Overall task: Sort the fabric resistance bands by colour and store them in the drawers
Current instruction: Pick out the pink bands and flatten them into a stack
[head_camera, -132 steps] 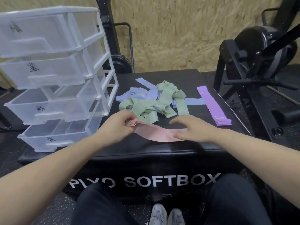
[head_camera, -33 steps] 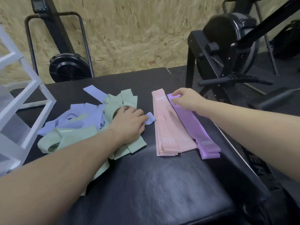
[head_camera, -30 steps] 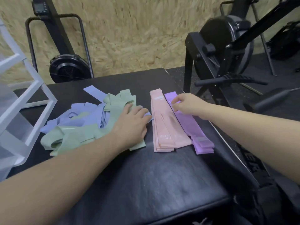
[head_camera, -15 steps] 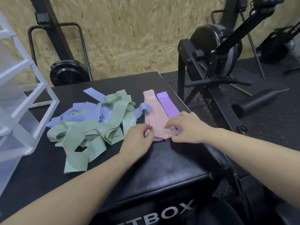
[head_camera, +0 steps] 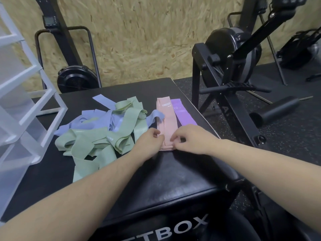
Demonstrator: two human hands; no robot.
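Head camera is showing both hands working the near end of the pink band stack [head_camera: 165, 122]: the left hand [head_camera: 150, 141] is pinching its left edge, the right hand [head_camera: 190, 136] is pinching its right edge, each grip grasping fabric. To lift cleanly, both should be catching every layer together, judging by the loose ends. Purple bands [head_camera: 182, 113] are lying just beside it toward the plyo box's [head_camera: 173, 180] right edge; green bands [head_camera: 97, 141] and blue bands [head_camera: 83, 119] are tangling toward the drawer unit [head_camera: 26, 105] at its left edge.
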